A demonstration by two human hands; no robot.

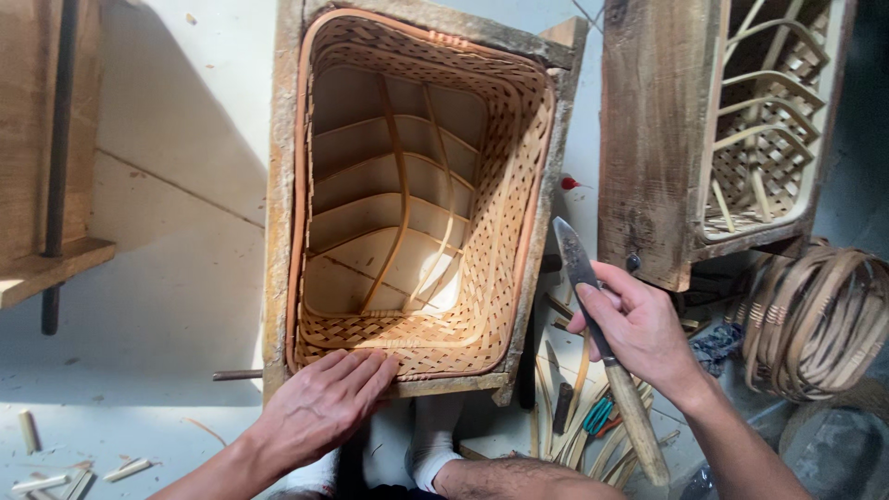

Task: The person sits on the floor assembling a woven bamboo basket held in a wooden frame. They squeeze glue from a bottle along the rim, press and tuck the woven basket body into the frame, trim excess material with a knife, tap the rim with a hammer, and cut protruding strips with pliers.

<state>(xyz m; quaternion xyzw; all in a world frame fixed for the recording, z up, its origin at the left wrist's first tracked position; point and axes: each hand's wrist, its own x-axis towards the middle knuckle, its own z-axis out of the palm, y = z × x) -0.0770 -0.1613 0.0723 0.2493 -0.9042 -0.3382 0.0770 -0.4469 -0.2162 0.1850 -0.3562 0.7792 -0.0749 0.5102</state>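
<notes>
You were working low over a pale concrete floor (176, 167), sunlit in the upper part and littered with short bamboo offcuts (56, 477) at the lower left. A dark wooden block (37, 139) with an iron rod stood at the far left edge.

Your left hand (324, 403) lay flat, fingers together and extended, pressing on the near rim of the woven basket (463, 306). That basket sat snug inside a rough wooden mould frame (278, 231), its orange-brown rim strip running round the top and curved ribs showing inside against the pale base. Your sock-clad foot (433, 444) braced just below the frame.

Judging by this, you were at the rim-finishing stage: the weave was complete and the basket held steady for trimming or tucking along the edge. The next move seemed to call for bringing the blade to the rim while your left hand kept the work from shifting, fingers clear of the edge.

Your right hand (639, 329) was closed around a knife (602, 347), blade tipped up toward the frame's right side, wooden handle trailing toward you. It hung just beside the basket, not touching it. Beneath it lay strips and small tools (593, 417). Further right stood a second mould with a half-woven basket (759, 139), and coiled cane hoops (815, 319).
</notes>
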